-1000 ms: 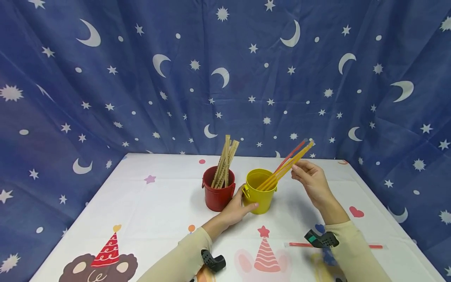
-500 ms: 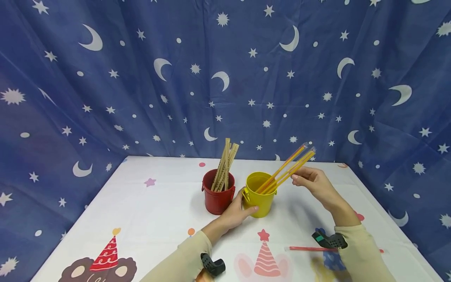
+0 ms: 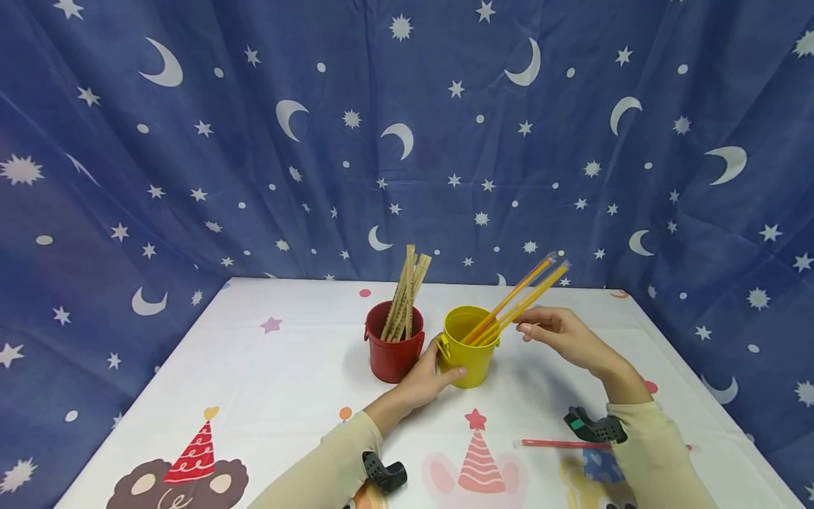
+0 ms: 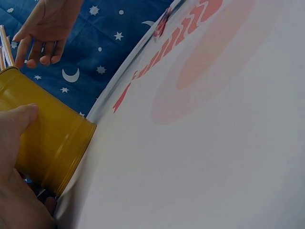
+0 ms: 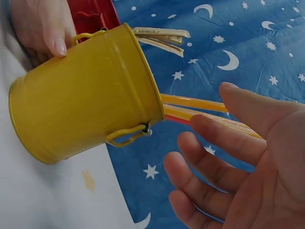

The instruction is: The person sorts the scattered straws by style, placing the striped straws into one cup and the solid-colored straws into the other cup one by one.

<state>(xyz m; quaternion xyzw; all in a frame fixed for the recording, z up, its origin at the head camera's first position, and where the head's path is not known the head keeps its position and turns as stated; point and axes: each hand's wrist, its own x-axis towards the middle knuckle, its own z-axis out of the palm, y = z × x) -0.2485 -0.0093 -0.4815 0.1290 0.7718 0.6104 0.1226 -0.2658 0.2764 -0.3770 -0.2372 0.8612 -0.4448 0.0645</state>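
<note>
My left hand [image 3: 420, 382] grips the small yellow bucket [image 3: 469, 364] from its left side, thumb across the near wall. Several orange and yellow straws [image 3: 531, 293] in clear wrappers lean out of that bucket to the right. In the right wrist view a sliver of a red straw [image 5: 177, 119] shows behind them. My right hand [image 3: 559, 339] is just right of the straws, its thumb and fingers loosely bent and apart, holding nothing. The right wrist view shows its fingertips [image 5: 202, 125] overlapping the straws, below the bucket's mouth in the picture.
A red bucket [image 3: 389, 360] with several paper-wrapped sticks [image 3: 407, 297] stands left of the yellow one, close to my left hand. A wrapped red straw [image 3: 559, 444] lies on the printed white tablecloth [image 3: 305, 367], partly under my right forearm. A blue star-patterned curtain [image 3: 445, 233] hangs behind.
My right hand has let go of the straws and its fingers have lowered along them. The straws have settled against the bucket's right rim. My left hand holds the yellow bucket in place.
</note>
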